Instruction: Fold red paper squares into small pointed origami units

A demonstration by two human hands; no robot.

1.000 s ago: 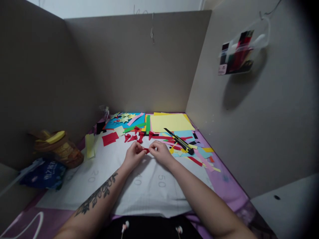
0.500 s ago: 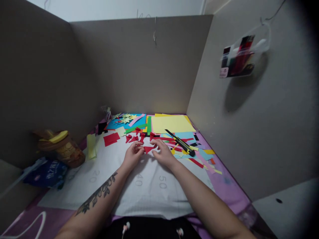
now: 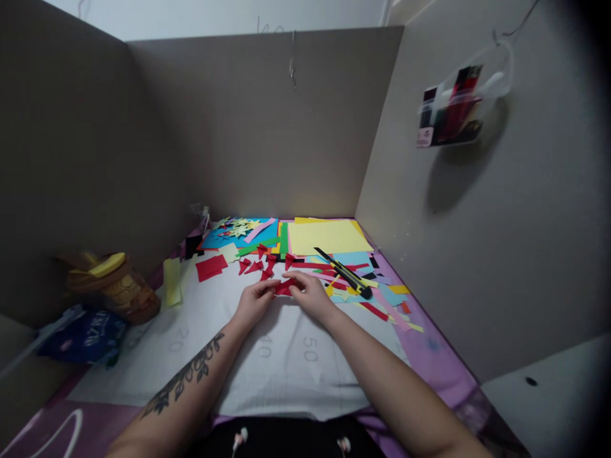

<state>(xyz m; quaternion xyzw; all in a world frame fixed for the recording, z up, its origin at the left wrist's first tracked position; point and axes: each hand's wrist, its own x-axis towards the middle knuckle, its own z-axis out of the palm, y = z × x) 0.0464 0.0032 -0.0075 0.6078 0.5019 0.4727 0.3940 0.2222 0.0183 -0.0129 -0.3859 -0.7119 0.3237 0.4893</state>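
Between my two hands is a small folded piece of red paper (image 3: 285, 288), just above the white sheet (image 3: 286, 375). My left hand (image 3: 255, 301) pinches its left end between thumb and fingers. On the other end, my right hand (image 3: 312, 296) has its thumb at the near side and its fingers bent over the top. Past my fingertips lie several small folded red paper pieces (image 3: 256, 267). To the left rest red paper squares (image 3: 211, 268). A black and yellow utility knife (image 3: 344, 273) lies right of my right hand, on coloured paper strips.
At the back are yellow paper sheets (image 3: 329, 237) and a blue sheet (image 3: 210, 238) bearing paper stars (image 3: 243, 226). A brown pot (image 3: 131, 289) and a blue packet (image 3: 86, 334) stand at the left. Grey partitions (image 3: 267, 127) enclose the table; a clear bag (image 3: 453, 108) hangs right.
The red paper looked like a flat triangle and is now more covered by my fingers, which have closed in on it. The whole view has shifted slightly.
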